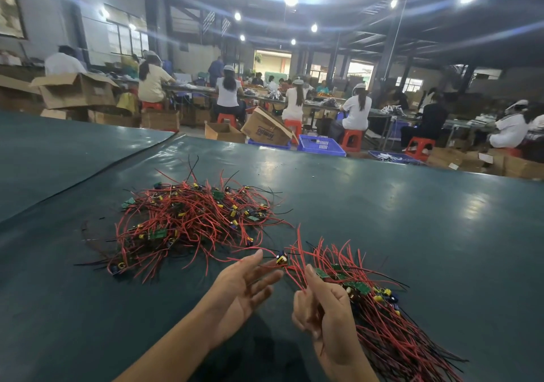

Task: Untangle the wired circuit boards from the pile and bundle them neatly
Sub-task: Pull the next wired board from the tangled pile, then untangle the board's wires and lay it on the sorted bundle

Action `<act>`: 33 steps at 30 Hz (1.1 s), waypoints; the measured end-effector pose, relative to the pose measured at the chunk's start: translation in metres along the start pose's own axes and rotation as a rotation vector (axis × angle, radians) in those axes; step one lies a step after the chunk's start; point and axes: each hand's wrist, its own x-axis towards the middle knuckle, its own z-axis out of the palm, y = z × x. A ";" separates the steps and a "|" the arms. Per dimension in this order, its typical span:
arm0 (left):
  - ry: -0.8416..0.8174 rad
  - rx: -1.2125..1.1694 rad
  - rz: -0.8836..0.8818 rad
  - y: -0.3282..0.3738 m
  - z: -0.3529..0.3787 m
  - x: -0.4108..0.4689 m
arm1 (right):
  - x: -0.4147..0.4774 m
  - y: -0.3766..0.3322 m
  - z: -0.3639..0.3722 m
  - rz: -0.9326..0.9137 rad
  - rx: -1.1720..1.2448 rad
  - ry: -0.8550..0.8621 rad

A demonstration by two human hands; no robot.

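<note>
A tangled pile [188,219] of small green circuit boards with red and black wires lies on the dark green table [382,219], left of centre. To the right lies a straighter bundle [379,317] of boards and wires. My right hand [321,311] grips red wires at that bundle's near-left side, thumb up. One board with a yellow part [282,259] hangs on a red wire between my hands. My left hand [247,284] is held palm up with fingers spread, its fingertips just touching that wire.
Beyond the table's far edge stand cardboard boxes [265,129], blue crates [321,146] and red stools [351,140]. Several people sit at work benches further back. A seam in the table cover [117,160] runs to the left.
</note>
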 end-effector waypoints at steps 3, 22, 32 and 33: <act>-0.010 -0.002 0.086 -0.001 -0.004 0.004 | 0.000 0.002 -0.001 0.002 0.018 -0.034; -0.010 -0.177 0.278 0.004 -0.008 0.002 | 0.003 0.007 0.009 0.173 0.268 0.335; -0.054 0.053 0.374 -0.003 0.001 -0.003 | 0.004 0.009 0.011 0.243 0.396 0.314; -0.039 0.097 0.394 -0.005 0.001 -0.003 | 0.004 0.009 0.011 0.217 0.412 0.317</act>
